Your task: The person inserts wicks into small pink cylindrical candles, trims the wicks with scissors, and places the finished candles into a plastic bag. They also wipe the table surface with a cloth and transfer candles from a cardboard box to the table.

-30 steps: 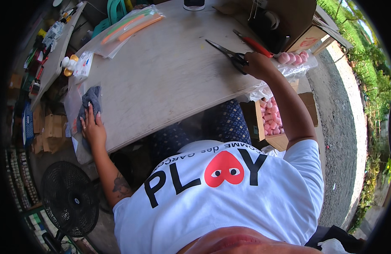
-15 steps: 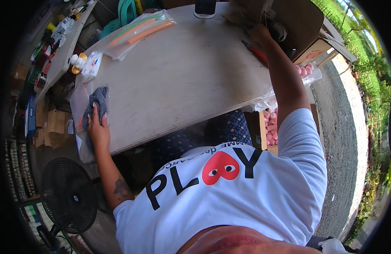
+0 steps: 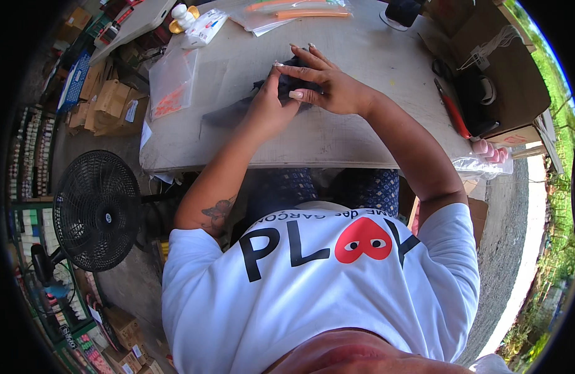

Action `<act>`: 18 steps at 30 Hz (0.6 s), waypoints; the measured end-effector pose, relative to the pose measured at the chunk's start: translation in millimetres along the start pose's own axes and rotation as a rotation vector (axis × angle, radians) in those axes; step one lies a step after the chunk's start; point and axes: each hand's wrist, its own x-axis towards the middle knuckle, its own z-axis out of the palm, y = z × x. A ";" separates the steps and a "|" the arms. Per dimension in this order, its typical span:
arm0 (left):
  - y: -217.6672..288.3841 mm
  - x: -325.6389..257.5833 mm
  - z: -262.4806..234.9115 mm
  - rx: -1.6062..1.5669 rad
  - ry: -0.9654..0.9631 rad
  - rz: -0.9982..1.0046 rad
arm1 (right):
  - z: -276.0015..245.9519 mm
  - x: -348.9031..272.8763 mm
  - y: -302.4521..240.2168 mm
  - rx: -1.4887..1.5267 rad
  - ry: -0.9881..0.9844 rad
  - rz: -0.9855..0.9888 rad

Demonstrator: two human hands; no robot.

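Far left, a black fan stands on the floor beside the worktop, with cardboard boxes stacked behind it, all well clear of the hands. On the worktop's left end a clear bag holding something orange lies flat, near the cloth but apart from it. The dark cloth lies spread at the worktop's middle, close to the near edge, likely laid flat so both hands can work it. The left hand presses on it, fingers together and pinched on a fold; the right hand rests over the cloth's far part, fingers spread apart, seemingly pinning it down. Beyond them lies a bag of orange sticks. To the right, red-handled scissors lie within reach by a brown box, and a bag of pink pieces hangs at the edge. Nothing blocks the hands.
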 end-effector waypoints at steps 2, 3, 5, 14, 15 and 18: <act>12.6 -19.2 -23.4 0.295 0.024 0.060 | 14.0 9.1 -10.8 -0.109 -0.070 0.032; 18.6 -29.1 -42.1 0.498 -0.077 -0.006 | 19.9 11.6 -16.6 -0.196 -0.126 0.059; 5.9 -45.6 -49.6 0.640 -0.223 -0.080 | 36.9 16.3 -27.2 -0.375 -0.205 0.063; -46.2 -65.2 -106.5 0.516 0.135 0.070 | -21.5 -22.9 41.8 -0.148 0.037 0.174; -60.6 -61.1 -116.8 0.613 0.169 0.021 | -31.5 -14.7 22.1 -0.069 0.108 0.204; -103.4 -32.5 -134.2 0.811 0.214 -0.098 | -23.3 24.8 -33.6 0.104 0.282 -0.027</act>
